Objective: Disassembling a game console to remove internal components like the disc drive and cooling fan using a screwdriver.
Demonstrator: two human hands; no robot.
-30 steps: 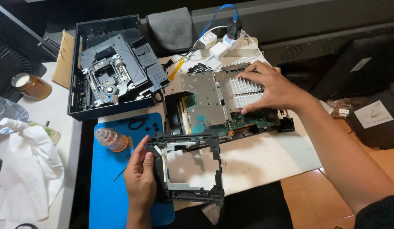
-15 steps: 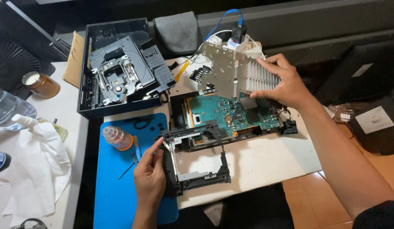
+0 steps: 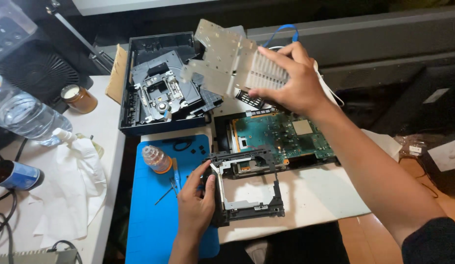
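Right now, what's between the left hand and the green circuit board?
Head view: the black plastic frame, gripped on its left edge by the left hand, its far end overlapping the green circuit board.

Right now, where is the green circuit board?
In the head view, the green circuit board lies right of centre on the table, under the right hand holding up the metal shield plate, just behind the black frame.
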